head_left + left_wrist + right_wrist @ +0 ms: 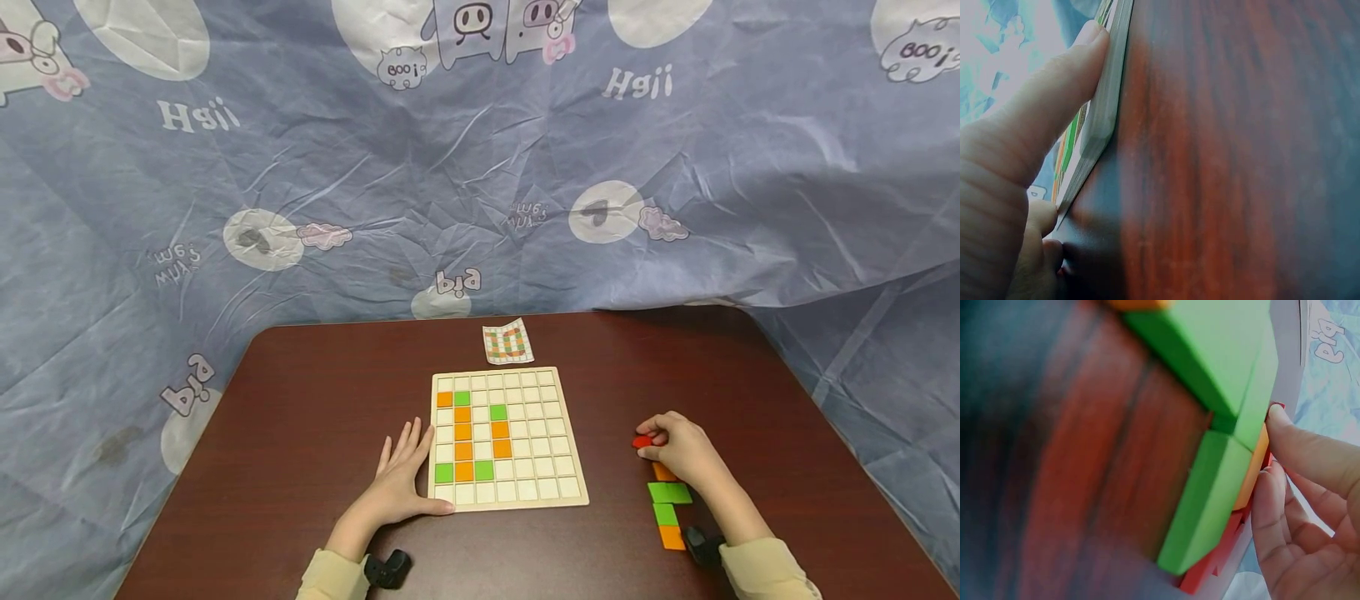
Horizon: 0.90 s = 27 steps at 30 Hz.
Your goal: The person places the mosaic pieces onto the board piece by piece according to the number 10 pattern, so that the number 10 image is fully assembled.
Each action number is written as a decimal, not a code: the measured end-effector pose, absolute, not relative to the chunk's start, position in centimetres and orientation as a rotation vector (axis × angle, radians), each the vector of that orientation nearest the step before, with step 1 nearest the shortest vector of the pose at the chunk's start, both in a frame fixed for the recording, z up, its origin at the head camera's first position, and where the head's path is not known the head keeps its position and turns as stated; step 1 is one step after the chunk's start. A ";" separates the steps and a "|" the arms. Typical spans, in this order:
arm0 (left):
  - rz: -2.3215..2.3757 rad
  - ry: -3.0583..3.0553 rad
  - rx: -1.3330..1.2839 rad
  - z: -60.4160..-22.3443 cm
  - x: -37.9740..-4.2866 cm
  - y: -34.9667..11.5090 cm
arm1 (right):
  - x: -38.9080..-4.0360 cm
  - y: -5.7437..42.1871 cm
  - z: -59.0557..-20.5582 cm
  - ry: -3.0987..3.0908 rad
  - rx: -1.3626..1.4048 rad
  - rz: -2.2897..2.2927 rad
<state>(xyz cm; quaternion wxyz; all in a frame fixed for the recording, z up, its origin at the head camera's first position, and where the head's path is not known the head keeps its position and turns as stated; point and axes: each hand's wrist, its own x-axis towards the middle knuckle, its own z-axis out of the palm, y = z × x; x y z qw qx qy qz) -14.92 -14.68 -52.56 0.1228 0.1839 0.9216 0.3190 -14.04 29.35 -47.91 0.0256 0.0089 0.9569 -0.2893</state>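
A pale square grid board lies on the table, with several orange and green square tiles set in its left part. My left hand rests at the board's near left corner. Its thumb lies on the near edge, and its straight fingers reach along the left side. Off to the right, my right hand pinches a red piece between thumb and fingers, low over the table. The piece's full outline is hidden by the fingers. Green tiles and orange tiles lie in a column just below that hand.
Behind the board lies a small paper card printed with a coloured grid pattern. The dark wooden table ends at a blue patterned cloth hanging behind. More red pieces show beside the green tiles in the right wrist view.
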 end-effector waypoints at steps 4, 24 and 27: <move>0.932 2.700 0.555 -52.6 -14.9 -14.7 | -14.2 29.3 -47.8 2.944 0.041 -0.873; 0.916 2.694 0.551 -52.4 -14.9 -14.7 | -14.0 27.4 -47.3 2.915 0.054 -1.035; 0.908 2.694 0.546 -52.5 -14.9 -14.7 | -14.2 26.3 -46.9 2.911 0.047 -1.125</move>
